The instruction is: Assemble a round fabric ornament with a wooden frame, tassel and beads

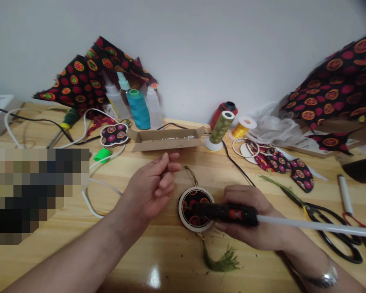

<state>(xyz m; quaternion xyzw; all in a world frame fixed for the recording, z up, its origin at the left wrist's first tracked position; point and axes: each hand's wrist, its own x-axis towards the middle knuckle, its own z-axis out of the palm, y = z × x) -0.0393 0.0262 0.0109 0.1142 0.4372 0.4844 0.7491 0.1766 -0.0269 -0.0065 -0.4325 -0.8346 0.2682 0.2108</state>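
Note:
My right hand [247,219] is wrapped round a black glue gun [228,213] with a long white glue stick [311,225] running out of its back end. The gun's front lies over a round pendant [195,203] on the table, a pale ring framing dark patterned fabric. A cord loop [191,175] extends from the pendant's top, and a green tassel [221,259] from its bottom. To the left of the pendant, my left hand [154,185] hovers with thumb and fingers drawn together. Whatever they may pinch is too small or hidden to make out.
Behind the hands stands an open cardboard box [167,140]. Thread spools [221,130] and bottles [154,108] line the wall. Black scissors [329,228] lie at right, near fabric pieces [274,158]. White cables [90,199] cross the left side, by a flower-shaped pendant [114,135].

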